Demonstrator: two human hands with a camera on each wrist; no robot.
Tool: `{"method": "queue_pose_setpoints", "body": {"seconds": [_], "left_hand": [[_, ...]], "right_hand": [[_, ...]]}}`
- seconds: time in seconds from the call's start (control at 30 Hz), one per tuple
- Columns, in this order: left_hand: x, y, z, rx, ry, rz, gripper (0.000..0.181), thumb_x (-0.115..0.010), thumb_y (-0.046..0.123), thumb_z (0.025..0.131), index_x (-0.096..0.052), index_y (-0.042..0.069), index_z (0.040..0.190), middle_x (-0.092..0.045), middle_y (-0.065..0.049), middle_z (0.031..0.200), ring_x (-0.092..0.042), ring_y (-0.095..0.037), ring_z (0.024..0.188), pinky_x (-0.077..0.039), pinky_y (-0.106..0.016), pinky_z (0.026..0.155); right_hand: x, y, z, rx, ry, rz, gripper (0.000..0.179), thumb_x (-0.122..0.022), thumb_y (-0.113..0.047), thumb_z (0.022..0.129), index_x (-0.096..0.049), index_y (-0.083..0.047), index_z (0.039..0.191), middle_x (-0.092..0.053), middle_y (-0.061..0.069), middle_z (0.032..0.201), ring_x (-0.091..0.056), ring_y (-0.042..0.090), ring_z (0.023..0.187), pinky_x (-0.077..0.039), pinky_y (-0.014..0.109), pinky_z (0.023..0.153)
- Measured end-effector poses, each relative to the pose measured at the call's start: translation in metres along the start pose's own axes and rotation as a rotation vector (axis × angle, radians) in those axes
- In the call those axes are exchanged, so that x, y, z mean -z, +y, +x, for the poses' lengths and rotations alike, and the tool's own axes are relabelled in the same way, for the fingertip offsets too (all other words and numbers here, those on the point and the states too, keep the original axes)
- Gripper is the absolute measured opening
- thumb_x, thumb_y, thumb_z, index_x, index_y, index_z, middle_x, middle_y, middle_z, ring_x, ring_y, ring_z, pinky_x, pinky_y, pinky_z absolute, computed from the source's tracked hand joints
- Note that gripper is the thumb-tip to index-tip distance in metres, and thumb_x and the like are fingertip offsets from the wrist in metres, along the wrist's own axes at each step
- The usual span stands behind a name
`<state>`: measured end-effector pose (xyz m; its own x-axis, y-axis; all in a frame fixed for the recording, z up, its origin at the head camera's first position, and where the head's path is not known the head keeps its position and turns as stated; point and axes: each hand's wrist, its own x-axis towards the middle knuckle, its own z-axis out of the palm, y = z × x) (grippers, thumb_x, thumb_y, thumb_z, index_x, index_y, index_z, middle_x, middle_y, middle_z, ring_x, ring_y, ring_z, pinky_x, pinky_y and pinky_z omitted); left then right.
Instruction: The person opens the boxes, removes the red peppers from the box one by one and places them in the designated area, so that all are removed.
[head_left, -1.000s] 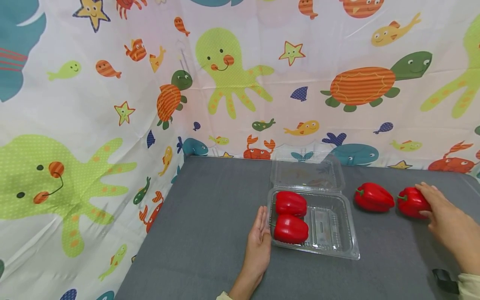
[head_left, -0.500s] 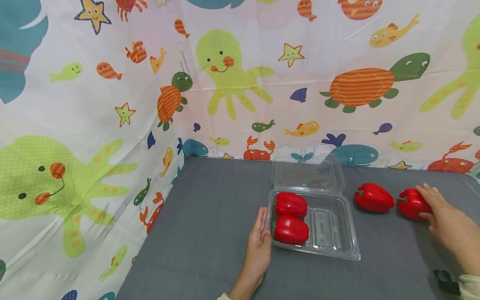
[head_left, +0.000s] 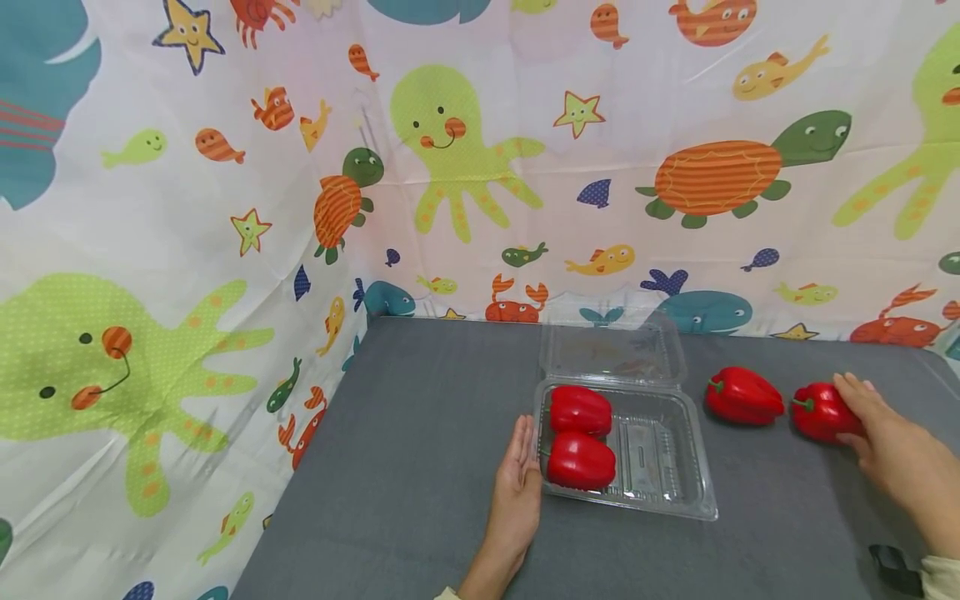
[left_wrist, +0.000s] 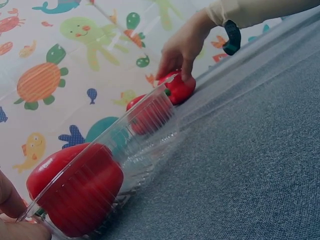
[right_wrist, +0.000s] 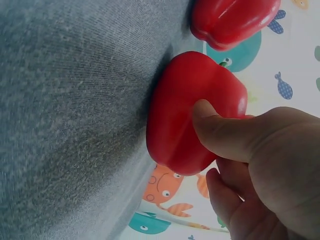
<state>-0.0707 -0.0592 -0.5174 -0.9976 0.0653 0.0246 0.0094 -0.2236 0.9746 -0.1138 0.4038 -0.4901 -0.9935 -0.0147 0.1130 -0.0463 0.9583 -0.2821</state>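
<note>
In the head view, two red bell peppers lie one behind the other in the left half of a clear plastic container, whose lid is folded back. My left hand rests along the container's left wall with its fingers straight. Over on the right, my right hand grips another bell pepper on the cloth. The right wrist view shows the thumb pressed on the pepper's side, while the other fingers are partly hidden behind it. One more bell pepper lies between that one and the container.
Grey cloth covers the table. A white sea-animal curtain stands along its back and left sides. A black band sits by the right sleeve.
Both hands stay where they were, the left at the container and the right on its bell pepper. Only the head view has shifted slightly.
</note>
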Motion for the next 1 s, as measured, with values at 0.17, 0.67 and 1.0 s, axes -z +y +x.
{"method": "queue_pose_setpoints", "body": {"seconds": [0.17,0.67,1.0], "left_hand": [[0.003,0.0,-0.001,0.016,0.004,-0.003,0.069,-0.04,-0.009,0.106,-0.019,0.01,0.17,-0.023,-0.007,0.175,-0.02,-0.024,0.162,-0.026,-0.03,0.124],[0.001,0.002,0.0,0.033,0.001,0.016,0.07,-0.039,-0.01,0.106,-0.019,0.012,0.17,-0.023,-0.004,0.175,-0.021,-0.019,0.161,-0.026,-0.028,0.123],[0.001,0.002,0.0,0.035,0.003,0.019,0.071,-0.038,-0.01,0.106,-0.019,0.013,0.17,-0.024,-0.002,0.175,-0.021,-0.019,0.161,-0.026,-0.029,0.124]], "right_hand": [[0.002,-0.004,-0.001,-0.003,-0.03,0.009,0.108,-0.077,0.014,0.082,-0.008,0.004,0.165,-0.018,0.044,0.158,-0.014,0.06,0.15,-0.022,0.082,0.107],[0.027,-0.049,-0.007,0.074,0.024,0.005,0.108,-0.079,0.006,0.084,-0.009,0.001,0.167,-0.021,0.042,0.16,-0.021,0.058,0.15,-0.027,0.078,0.109],[0.039,-0.114,-0.014,0.22,0.047,0.055,0.105,-0.088,-0.023,0.086,-0.025,-0.014,0.169,-0.048,0.037,0.15,-0.062,0.06,0.116,-0.059,0.069,0.075]]}}
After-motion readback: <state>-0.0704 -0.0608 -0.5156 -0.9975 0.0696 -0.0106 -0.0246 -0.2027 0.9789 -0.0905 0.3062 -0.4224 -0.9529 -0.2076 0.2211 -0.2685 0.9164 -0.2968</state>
